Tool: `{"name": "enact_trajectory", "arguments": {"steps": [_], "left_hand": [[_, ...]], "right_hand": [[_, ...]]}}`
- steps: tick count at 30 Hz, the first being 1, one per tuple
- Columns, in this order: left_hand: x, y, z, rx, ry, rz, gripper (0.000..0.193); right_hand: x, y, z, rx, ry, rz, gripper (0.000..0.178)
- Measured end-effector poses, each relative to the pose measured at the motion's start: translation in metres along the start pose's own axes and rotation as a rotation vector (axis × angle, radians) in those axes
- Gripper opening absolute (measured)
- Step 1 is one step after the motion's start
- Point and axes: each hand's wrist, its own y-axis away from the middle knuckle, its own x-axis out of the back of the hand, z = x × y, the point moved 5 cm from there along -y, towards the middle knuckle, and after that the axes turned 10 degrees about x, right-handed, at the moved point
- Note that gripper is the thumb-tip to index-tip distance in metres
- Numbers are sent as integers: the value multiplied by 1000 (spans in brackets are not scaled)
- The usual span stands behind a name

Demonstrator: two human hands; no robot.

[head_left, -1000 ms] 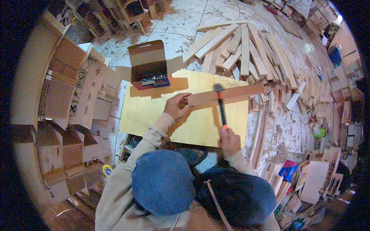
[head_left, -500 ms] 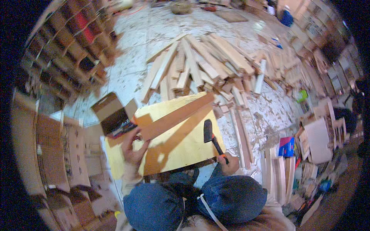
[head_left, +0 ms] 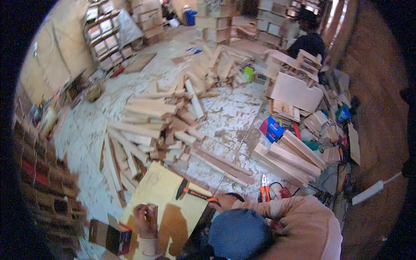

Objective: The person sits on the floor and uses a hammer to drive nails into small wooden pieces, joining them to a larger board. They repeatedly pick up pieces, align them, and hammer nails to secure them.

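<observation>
My right hand (head_left: 225, 202) is closed around the grip of a hammer (head_left: 195, 193) with a black and orange handle. Its dark head lies over the far right part of a pale yellow board (head_left: 158, 180) in front of my knees. Over the board's near left part, my left hand (head_left: 145, 220) is closed on a piece of wood (head_left: 152, 211). Only a small end of that piece shows, so its length is hidden. Shadows fall on the board beside this hand. An opened cardboard box (head_left: 103, 236) sits at the board's left edge.
Loose wooden strips (head_left: 143, 125) are heaped beyond the board. Pliers (head_left: 264, 189) with orange handles lie right of my right hand, near stacked planks (head_left: 290, 158) and a blue and red box (head_left: 272, 129). A person (head_left: 308, 39) sits at the far right. Shelving (head_left: 47, 190) stands left.
My view has swung to the right. The long brown wooden piece, seen lengthwise in my left hand before, now shows only a small end. The hammer is still in my right hand.
</observation>
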Motion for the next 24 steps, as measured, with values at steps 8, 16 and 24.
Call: {"name": "enact_trajectory", "arguments": {"steps": [8,16,24], "left_hand": [[-52,60,-108,346,91,-177,25],[69,143,-17,532,-914,-22,43],[84,149,-27,723,-658,283,45]], "right_hand": [[-28,-10,12,148,31,-201,46],[-10,-76,-17,274,384,43,42],[-22,-292,-74,474,746,248,56]]}}
